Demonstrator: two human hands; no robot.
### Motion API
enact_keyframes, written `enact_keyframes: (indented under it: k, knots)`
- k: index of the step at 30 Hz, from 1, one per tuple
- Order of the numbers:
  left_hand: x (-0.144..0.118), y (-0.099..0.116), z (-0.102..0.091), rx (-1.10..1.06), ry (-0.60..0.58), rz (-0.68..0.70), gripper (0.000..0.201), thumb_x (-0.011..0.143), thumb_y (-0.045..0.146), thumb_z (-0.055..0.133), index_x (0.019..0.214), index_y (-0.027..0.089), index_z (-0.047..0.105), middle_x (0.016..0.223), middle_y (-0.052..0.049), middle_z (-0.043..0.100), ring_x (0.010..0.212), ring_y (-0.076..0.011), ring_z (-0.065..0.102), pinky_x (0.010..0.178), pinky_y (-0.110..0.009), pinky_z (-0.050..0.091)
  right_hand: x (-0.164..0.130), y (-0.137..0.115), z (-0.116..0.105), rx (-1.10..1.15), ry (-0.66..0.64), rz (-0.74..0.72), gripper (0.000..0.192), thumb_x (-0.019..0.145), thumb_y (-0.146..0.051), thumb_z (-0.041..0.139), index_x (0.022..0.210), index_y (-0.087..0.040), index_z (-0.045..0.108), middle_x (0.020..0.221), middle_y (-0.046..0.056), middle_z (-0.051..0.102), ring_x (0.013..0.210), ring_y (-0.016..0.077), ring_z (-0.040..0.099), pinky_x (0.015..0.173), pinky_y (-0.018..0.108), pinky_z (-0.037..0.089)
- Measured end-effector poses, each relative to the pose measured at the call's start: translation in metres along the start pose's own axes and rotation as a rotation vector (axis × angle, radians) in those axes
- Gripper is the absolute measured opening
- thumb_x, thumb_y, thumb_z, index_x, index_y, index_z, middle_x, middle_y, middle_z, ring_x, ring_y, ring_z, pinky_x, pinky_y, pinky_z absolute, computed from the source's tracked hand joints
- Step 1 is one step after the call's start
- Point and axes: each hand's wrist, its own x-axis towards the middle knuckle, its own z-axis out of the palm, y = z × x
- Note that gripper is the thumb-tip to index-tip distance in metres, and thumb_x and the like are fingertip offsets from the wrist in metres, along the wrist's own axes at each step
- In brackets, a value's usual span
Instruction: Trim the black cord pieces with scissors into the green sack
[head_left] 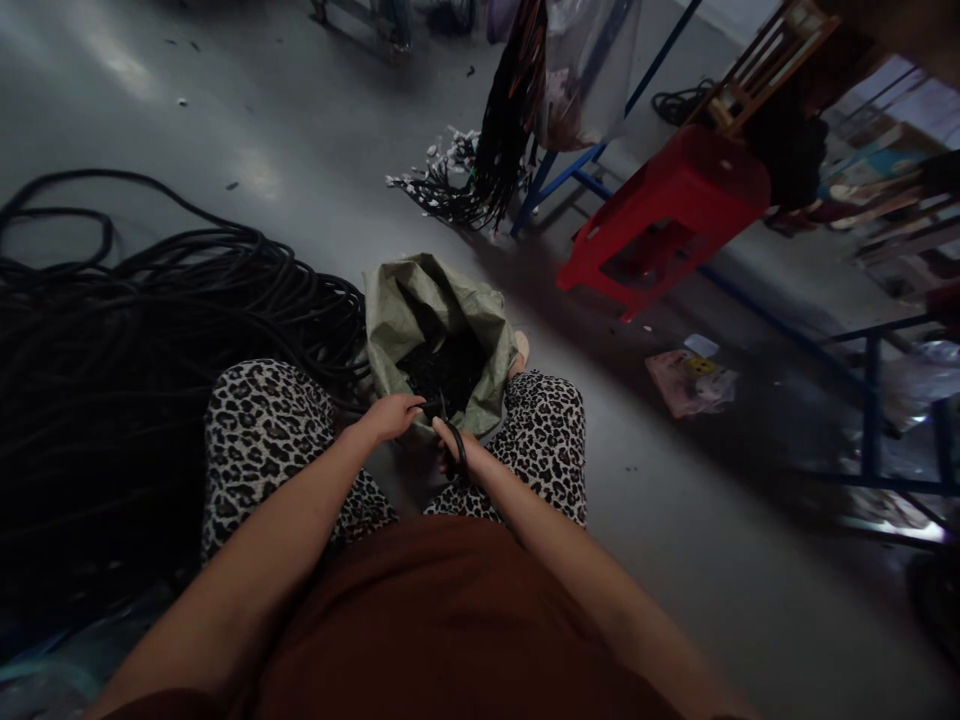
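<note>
Between my knees stands an open woven sack point(386, 320), pale green, with dark scraps point(450, 370) inside. My left hand point(391, 416) is closed in a pinch on a black cable point(430, 406) over the sack's near rim. Black-handled scissors point(459, 445) are gripped in my right hand point(457, 448), their blades pointing up toward the cable end. I cannot tell whether the blades touch the cable. A large heap of black cable point(225, 290) lies on the floor to my left, beside the sack.
A red plastic stool point(675, 210) stands ahead to the right. Behind it, a blue metal frame point(585, 175) carries a hanging bundle of black cables point(502, 130) with white ends. Plastic packaging point(682, 380) lies on the grey floor at right. A person sits at far upper right.
</note>
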Motion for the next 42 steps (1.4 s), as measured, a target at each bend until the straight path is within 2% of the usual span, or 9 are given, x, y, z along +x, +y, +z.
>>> enact_keyframes:
  k: [4,12,24,42]
  knots:
    - [0.000,0.001,0.000,-0.010,0.019,0.002,0.036,0.086,0.031,0.042,0.116,0.024,0.061,0.111,-0.003,0.066,0.103,-0.0183,0.059,0.088,-0.026,0.044,0.003,0.004,0.000,-0.046,-0.013,-0.055,0.053,0.083,-0.065,0.042,0.072,-0.014,0.050,0.048,-0.001,0.050,0.032,0.0101,0.049,0.031,0.019,0.039]
    - [-0.001,-0.001,0.000,-0.015,0.075,0.001,0.036,0.086,0.031,0.042,0.116,0.022,0.060,0.112,-0.005,0.065,0.101,-0.0190,0.060,0.087,-0.027,0.044,-0.002,-0.003,-0.003,-0.075,0.080,-0.053,0.053,0.085,-0.060,0.042,0.064,-0.013,0.050,0.043,-0.002,0.046,0.029,0.0094,0.047,0.027,0.018,0.035]
    - [0.000,0.000,0.001,0.021,0.030,-0.042,0.035,0.087,0.030,0.041,0.115,0.023,0.061,0.112,-0.005,0.066,0.104,-0.0197,0.059,0.087,-0.027,0.044,0.001,-0.002,-0.001,-0.132,0.142,-0.056,0.047,0.087,-0.052,0.045,0.061,-0.013,0.050,0.040,-0.003,0.042,0.025,0.0088,0.042,0.026,0.019,0.035]
    - [0.004,-0.005,0.003,-0.002,0.057,-0.073,0.035,0.086,0.031,0.042,0.113,0.024,0.063,0.109,-0.004,0.067,0.101,-0.0197,0.060,0.085,-0.027,0.045,-0.007,-0.006,-0.001,-0.196,0.152,-0.070,0.042,0.088,-0.044,0.047,0.060,-0.013,0.051,0.040,-0.003,0.043,0.027,0.0088,0.042,0.027,0.018,0.033]
